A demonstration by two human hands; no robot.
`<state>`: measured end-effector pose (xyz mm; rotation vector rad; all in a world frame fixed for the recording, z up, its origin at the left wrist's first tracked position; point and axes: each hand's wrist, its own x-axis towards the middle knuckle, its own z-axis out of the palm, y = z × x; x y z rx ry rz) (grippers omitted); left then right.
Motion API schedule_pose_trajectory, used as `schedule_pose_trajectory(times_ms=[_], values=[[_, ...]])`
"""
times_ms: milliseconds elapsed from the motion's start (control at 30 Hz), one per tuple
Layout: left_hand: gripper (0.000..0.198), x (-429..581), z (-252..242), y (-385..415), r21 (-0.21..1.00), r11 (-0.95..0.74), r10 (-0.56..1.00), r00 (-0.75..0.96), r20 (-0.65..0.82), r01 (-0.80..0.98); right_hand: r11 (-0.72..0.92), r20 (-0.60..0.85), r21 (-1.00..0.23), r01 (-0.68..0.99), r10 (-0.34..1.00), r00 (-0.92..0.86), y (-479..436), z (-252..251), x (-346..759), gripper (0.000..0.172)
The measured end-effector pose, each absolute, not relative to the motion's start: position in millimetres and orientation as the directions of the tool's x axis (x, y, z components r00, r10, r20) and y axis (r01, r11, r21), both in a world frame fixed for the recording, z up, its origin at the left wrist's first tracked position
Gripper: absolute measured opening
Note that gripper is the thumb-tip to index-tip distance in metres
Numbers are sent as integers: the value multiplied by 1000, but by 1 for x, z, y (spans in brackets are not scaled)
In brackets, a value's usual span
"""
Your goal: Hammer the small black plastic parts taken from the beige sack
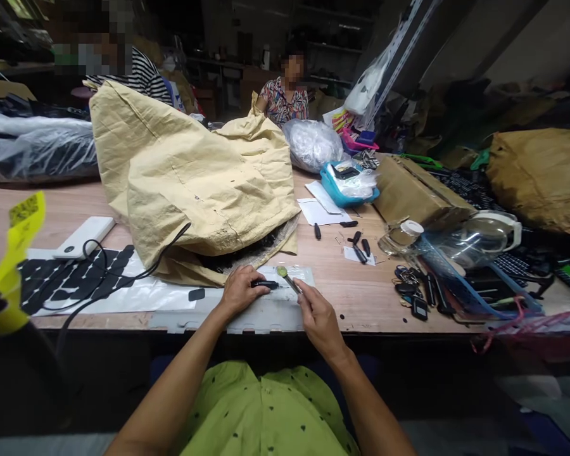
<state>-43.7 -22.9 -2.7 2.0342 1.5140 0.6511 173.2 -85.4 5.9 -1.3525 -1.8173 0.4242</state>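
My left hand (240, 291) is closed round a small black elongated part (266, 285), pinning it on a clear plastic sheet (304, 276) near the table's front edge. My right hand (318, 316) pinches a thin tool with a yellow-green head (285, 275), its tip pointing at the black part. Both hands rest over a pale flat strip (266, 316) along the edge. Right behind them a big crumpled tan paper sack (194, 177) lies open, with dark parts showing in its mouth.
Several loose small black parts (358, 244) lie to the right, with key fobs (415, 297) and a clear bag (460, 247). Left are a white power bank (83, 235), a black cable (123, 278) and a black pad sheet (76, 275). Two people sit across the wooden table (361, 291).
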Motion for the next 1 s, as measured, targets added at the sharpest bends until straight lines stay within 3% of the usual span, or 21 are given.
schedule_pose_trajectory(times_ms=[367,767,900,1000], values=[[10,-42,0,-23,648,-260,960,264,93,716,380,325,-635,672,921,-213,-95,4,155,43],[9,-40,-1,-24,653,-249,966,234,112,715,342,321,-653,675,933,-161,-97,1,165,43],[11,-40,-1,-26,628,-263,963,241,123,733,284,391,-582,762,919,-45,-79,0,179,39],[15,-39,0,-28,599,-259,965,234,121,758,176,444,-459,871,894,53,-56,-5,197,36]])
